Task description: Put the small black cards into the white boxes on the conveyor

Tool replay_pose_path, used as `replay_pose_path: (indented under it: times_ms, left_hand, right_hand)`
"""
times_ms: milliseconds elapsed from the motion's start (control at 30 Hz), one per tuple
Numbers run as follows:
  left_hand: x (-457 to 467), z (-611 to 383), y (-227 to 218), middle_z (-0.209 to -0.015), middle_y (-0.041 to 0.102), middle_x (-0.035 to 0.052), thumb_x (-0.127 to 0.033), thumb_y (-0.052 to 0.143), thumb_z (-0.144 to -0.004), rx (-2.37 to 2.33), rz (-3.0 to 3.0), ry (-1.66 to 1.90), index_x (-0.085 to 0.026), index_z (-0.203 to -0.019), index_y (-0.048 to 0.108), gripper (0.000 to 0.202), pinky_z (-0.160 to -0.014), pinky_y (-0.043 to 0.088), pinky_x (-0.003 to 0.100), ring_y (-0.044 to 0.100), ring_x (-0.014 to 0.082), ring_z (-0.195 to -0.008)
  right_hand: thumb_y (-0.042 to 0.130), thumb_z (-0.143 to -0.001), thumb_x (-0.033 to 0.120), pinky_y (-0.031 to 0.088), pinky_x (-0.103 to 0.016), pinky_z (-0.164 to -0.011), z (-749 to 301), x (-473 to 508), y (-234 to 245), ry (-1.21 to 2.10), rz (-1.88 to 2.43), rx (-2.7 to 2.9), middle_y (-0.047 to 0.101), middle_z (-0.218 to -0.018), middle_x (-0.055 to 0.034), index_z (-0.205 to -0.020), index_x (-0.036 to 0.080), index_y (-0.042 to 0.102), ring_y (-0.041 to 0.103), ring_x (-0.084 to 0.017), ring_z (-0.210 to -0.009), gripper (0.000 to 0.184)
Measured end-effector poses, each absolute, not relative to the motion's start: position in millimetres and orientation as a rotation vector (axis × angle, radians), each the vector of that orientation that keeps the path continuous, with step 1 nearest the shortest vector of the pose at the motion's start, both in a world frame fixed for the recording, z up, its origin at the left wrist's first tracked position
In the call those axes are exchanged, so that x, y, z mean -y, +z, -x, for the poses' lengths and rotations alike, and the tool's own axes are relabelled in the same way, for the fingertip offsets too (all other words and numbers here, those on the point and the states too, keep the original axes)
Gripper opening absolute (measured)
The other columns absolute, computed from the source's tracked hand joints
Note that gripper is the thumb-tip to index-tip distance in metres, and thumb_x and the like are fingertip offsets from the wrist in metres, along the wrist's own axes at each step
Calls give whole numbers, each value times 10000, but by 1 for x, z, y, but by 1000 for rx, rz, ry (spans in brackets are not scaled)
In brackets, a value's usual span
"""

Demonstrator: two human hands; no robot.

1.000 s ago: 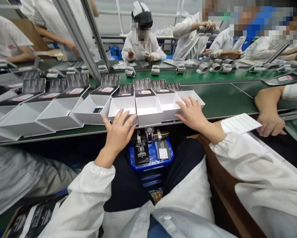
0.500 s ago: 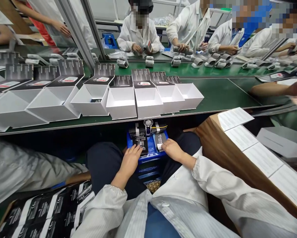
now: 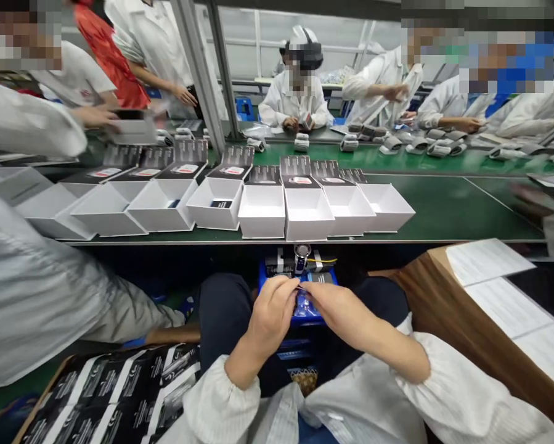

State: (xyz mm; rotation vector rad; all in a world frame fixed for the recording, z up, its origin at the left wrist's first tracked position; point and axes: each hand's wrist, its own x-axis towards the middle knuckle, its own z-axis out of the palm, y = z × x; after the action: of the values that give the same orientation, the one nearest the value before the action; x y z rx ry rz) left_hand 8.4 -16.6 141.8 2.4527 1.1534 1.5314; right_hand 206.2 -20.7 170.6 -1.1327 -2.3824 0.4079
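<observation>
My left hand and my right hand meet at the fingertips above a blue stool-like crate between my knees. Fingers on both are closed in a pinch. A thin sliver shows where they meet, too small to name. Just beyond my right fingertips lies a stack of dark printed cards; my left hand mostly covers the black printed pieces on the other side. At the crate's far edge stand a silver round-topped object and banded black bundles.
Open white boxes with black printed lids line the edge of the green bench. A carton of banded black packs sits at lower left, a brown carton with white sheets at right. Co-workers sit close by and opposite.
Both hands have lifted off the two card stacks and come together, fingertips pinched. The view has shifted, so the boxes sit lower and further right. A co-worker at left reaches over the bench.
</observation>
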Motion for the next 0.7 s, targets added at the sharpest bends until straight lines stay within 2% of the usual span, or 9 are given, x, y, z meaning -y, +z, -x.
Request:
replay_pose_path:
  times_ms: [67, 133, 267, 367, 433, 500, 600, 667, 700]
  left_hand:
    - [12, -3, 153, -1179, 602, 91, -146, 585, -909, -1323, -2284, 1723, -231, -1280, 490, 392, -940, 537, 371, 600, 201, -1111]
    - [7, 6, 148, -1225, 595, 105, -174, 580, -912, -1439, -2185, 1723, -223, -1244, 507, 343, -974, 525, 406, 587, 221, -1164]
    - [1, 19, 96, -1182, 650, 102, -168, 482, -937, -1435, -2299, 1197, -209, -1210, 550, 285, -1007, 520, 453, 590, 240, -1190]
    - [2, 18, 54, -1394, 555, 148, -149, 445, -917, -1444, -2385, 749, -192, -1365, 481, 452, -1082, 449, 539, 416, 305, -1396]
    - [1, 16, 39, -1535, 407, 154, -69, 397, -874, -1478, -2422, 470, -188, -1459, 391, 598, -1119, 386, 571, 259, 317, -1477]
    - [1, 17, 34, -1587, 306, 147, 20, 332, -807, -1491, -2452, 228, -182, -1499, 340, 721, -1138, 341, 580, 195, 307, -1493]
    - [2, 24, 33, -1555, 353, 144, 61, 268, -774, -1470, -2484, 14, -177, -1467, 421, 748, -1121, 377, 532, 301, 279, -1458]
    - [-4, 26, 28, -1493, 462, 133, 27, 298, -795, -1429, -2554, 50, -201, -1408, 514, 689, -1077, 441, 488, 410, 281, -1403]
    - [-12, 22, 24, -1419, 557, 120, -5, 341, -804, -1403, -2600, 150, -231, -1369, 562, 647, -1027, 490, 474, 488, 291, -1347]
  right_hand:
    - [377, -980, 107, 535, -337, -863, -191, -5, 195, 111, 1048, 2312, 684, -1150, -89, -1276, 213, 566, 651, -209, -1030, 366]
    - [369, -982, 89, 518, -347, -894, -175, -47, 220, -121, 1045, 2229, 675, -1166, -100, -1277, 204, 571, 627, -216, -1074, 375]
    - [463, -1009, 190, 467, -461, -945, -151, -113, 242, -325, 1089, 2324, 669, -1159, -118, -1238, 167, 584, 601, -261, -1091, 260]
    - [468, -1024, 277, 430, -467, -976, -164, -103, 209, -281, 1000, 2350, 651, -1175, -123, -1181, 167, 613, 573, -257, -1126, 239]
    - [465, -1023, 282, 452, -409, -918, -187, -76, 167, -182, 1046, 2427, 678, -1013, -109, -997, 171, 667, 606, -234, -1012, 232]
    - [554, -981, 317, 466, -408, -860, -212, -47, 123, -104, 1252, 2606, 679, -878, -117, -848, 156, 671, 623, -250, -909, 240]
    - [686, -882, 259, 483, -434, -815, -237, -12, 81, -77, 1495, 2823, 696, -892, -166, -857, 110, 680, 638, -298, -896, 151]
    - [654, -863, 140, 492, -369, -773, -244, 0, 72, -88, 1533, 2872, 712, -872, -128, -828, 120, 678, 649, -251, -848, 47]
    - [628, -874, 129, 489, -319, -757, -245, 2, 71, -84, 1522, 2899, 719, -875, -91, -807, 143, 674, 648, -212, -840, 82]
